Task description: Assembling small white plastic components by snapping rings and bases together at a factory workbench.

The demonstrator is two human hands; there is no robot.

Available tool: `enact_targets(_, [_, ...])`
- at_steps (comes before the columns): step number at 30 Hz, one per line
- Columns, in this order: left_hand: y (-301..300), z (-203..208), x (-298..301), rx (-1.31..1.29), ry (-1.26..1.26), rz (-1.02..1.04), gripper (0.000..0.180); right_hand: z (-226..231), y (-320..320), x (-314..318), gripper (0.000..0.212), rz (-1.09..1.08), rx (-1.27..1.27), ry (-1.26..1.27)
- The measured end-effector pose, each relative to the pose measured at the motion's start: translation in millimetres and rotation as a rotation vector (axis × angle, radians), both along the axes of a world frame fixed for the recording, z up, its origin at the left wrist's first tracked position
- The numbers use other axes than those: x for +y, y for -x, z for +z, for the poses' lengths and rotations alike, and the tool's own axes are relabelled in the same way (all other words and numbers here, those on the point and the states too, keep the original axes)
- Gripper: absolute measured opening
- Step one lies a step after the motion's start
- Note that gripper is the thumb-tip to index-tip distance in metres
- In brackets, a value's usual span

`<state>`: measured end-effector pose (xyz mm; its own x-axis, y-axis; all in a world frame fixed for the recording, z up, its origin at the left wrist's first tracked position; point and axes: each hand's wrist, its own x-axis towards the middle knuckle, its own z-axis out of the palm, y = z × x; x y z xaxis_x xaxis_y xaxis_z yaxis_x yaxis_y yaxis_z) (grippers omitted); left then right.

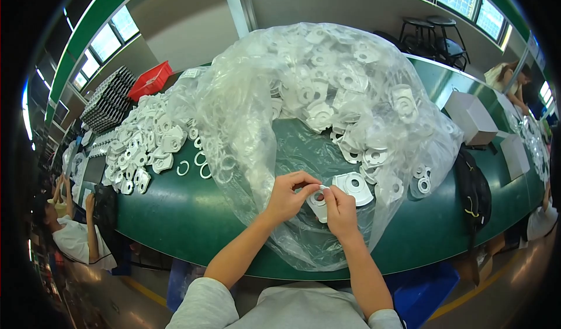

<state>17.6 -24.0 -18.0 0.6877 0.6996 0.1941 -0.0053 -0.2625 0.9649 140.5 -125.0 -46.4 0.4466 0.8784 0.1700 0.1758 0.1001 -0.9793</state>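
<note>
My left hand (284, 199) and my right hand (341, 211) meet over the near part of a clear plastic bag. Thumbs and fingers of both are pinched together on a small white plastic piece (323, 187), mostly covered by the fingertips. Just under them is a white plastic plate with a round hole (319, 212); whether a hand touches it, I cannot tell. Beside my right hand a larger white plate with a ringed hole (353, 184) lies flat on the bag. The big clear bag (242, 104) spreads open around, full of similar white parts (318, 115) toward the back.
Left on the green table (169, 212) are a heap of white parts (140, 145), loose white rings (183, 168), a red bin (150, 80) and stacked grey trays (108, 98). A black bag (472, 189) and white boxes (472, 118) stand right. Other people sit at both sides.
</note>
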Motion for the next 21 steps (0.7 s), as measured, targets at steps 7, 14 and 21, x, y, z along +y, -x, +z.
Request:
enact_targets(7, [-4.1,8.5,-6.7,0.004,-0.168,0.045,0.01,10.7,-2.7,-2.6,0.026,-0.081,-0.187,-0.002])
enact_targets(14, [-3.3,4.8,-0.8,0.029,-0.156,0.005,0.012,9.4,-4.0,-2.4,0.02,0.012,-0.061,0.015])
enact_targets(21, [-3.4,3.5,-2.3,0.043,-0.244,-0.048,0.015,19.5,1.0,-3.5,0.013,-0.054,-0.174,0.009])
